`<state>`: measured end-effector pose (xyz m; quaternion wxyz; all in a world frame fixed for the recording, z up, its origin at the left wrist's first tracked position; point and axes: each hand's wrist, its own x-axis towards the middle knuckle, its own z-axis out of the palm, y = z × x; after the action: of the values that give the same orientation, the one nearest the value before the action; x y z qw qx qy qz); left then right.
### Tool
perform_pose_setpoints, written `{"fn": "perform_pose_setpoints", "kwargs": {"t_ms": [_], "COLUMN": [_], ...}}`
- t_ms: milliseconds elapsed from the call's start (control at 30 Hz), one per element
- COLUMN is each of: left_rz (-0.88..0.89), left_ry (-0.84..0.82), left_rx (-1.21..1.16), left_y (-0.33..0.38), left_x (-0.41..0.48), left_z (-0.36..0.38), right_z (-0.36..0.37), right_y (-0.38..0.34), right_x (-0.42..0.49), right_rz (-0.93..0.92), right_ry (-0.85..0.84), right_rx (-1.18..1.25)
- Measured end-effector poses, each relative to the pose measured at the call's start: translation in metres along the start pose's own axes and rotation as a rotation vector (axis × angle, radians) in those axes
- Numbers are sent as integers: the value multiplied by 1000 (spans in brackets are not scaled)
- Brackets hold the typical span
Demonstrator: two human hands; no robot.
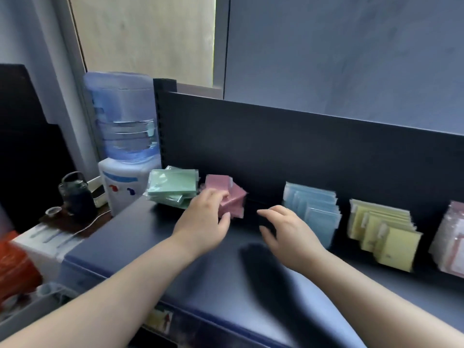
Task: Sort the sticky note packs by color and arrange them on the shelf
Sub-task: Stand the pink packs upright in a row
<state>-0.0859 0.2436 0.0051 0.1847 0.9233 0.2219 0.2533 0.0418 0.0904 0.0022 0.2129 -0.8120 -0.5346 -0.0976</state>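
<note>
Likely light and slick: pink packs (229, 197) in clear wrap, heaped askew at 10 o'clock on the shelf (200, 272), with green packs (173, 187) just beside them at their 9 o'clock. Stiff enough as small pads, yet prone to sliding over one another if lifted as 1 loose heap. Best squared into 1 block first, then pinched across 2 opposite edges.

Left hand (206, 222) curled over the near side of the pink heap, fingers on top, thumb against its near face; gripping it, by the look, though blurred. Right hand (288, 229) at 3 o'clock of the left, apart from the heap, fingers loosely bent and spread, holding nothing, touching nothing that shows.

Farther toward 3 o'clock, standing in rows against the back panel (276, 146): blue packs (313, 207), then yellow packs (386, 234), then a pale set (452, 242) at the frame edge.
</note>
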Motion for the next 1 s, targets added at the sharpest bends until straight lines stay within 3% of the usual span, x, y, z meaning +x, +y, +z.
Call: {"fn": "perform_pose_setpoints", "kwargs": {"t_ms": [233,400,567,800,900,1000], "left_rz": [-76,-119,-168,-377,-363,-337], "left_ry": [-124,-179,-227,-335,-340,-367], "left_rx": [-187,-308,-460,-1019,-958,-814], "left_y": [-56,-71,-77,-71,-74,-80], "left_x": [13,17,15,14,12,13], "left_z": [-14,-12,-5,0,2,1], "right_z": [35,52,52,49,52,49], "right_y": [-48,-65,-60,-44,-44,-45], "right_x": [71,108,87,30,23,29], "right_rz": [227,350,289,-50,-71,133], "right_ry": [64,-80,-32,-91,-80,35], "right_rx": [84,-47,8,19,77,184]}}
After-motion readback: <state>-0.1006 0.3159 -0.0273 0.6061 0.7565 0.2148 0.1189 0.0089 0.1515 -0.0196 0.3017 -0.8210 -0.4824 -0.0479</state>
